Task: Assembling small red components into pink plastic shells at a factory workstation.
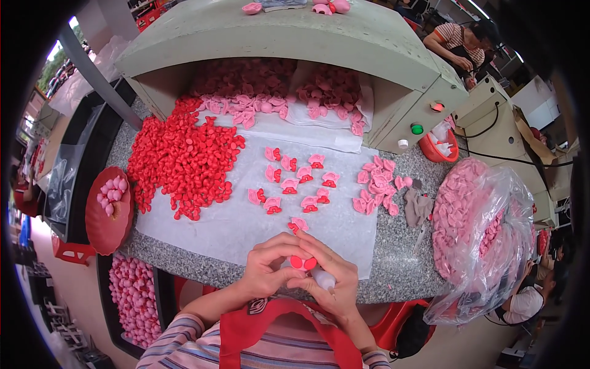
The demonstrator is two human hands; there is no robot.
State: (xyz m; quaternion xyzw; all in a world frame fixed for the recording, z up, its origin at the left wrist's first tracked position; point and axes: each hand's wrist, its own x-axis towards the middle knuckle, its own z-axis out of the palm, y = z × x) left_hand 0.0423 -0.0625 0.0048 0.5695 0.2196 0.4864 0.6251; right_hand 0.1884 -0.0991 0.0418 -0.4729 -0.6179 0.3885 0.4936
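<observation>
Close to my body, both hands meet over the near edge of the white paper point(203, 237). My left hand point(265, 265) is closed with its fingertips around a small pink piece with two red rounded parts point(303, 263). My right hand point(337, 270) curls round a small whitish bottle point(324, 280), its fingers also against that piece. Just beyond my fingertips lies a pink piece with a red part point(298, 224). Farther out, several similar pink-and-red pieces point(289, 186) lie in loose rows. A heap of red bow-like parts point(184, 154) is at left, loose pink pieces point(378, 182) at right.
A pale green open-fronted box point(295, 37) holding pink pieces stands behind. At left are a red bowl point(93, 227) of pink balls and a black crate point(161, 301). A plastic bag point(516, 215) of pink pieces and a grey cloth point(418, 206) lie right. A co-worker point(464, 46) sits beyond.
</observation>
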